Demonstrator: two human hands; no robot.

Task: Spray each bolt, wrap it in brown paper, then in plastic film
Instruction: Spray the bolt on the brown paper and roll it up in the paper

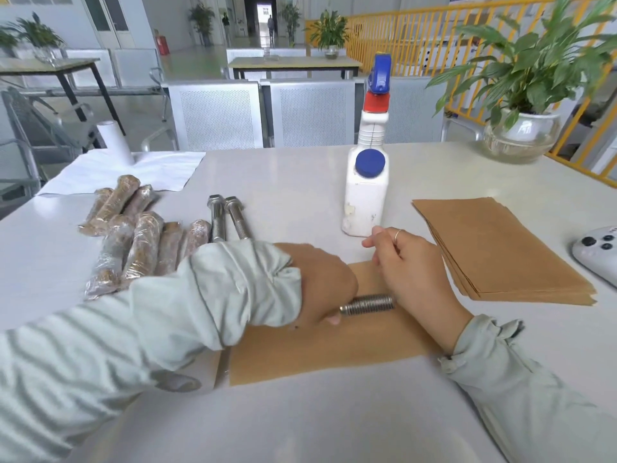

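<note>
Surroundings: white spray bottle (365,192) with blue trigger head stands upright behind the hands, just beyond the right hand's fingertips. Stack of brown paper sheets (500,252) lies to the right, a white controller (597,252) at the right edge. Two bare bolts (227,217) lie side by side left of the bottle, heads pointed away. A pile of wrapped bolts (140,238), brown paper under plastic film, is spread further left. A white roll (115,142) stands at the back left on a white sheet. A potted plant (524,128) sits at the back right. The left sleeve (200,302) blocks part of the work sheet and the bolt's head end.

Bolt in work (367,304): shiny steel, only the threaded shank is seen. It lies on a single brown paper sheet (334,352) on the table (300,182), front centre, between the hands. Long axis runs left-right, slightly tilted; which end is the head cannot be told.

Left hand (320,282) is curled over the bolt's left end, gripping it. Right hand (414,265) is curled around the right end.
</note>
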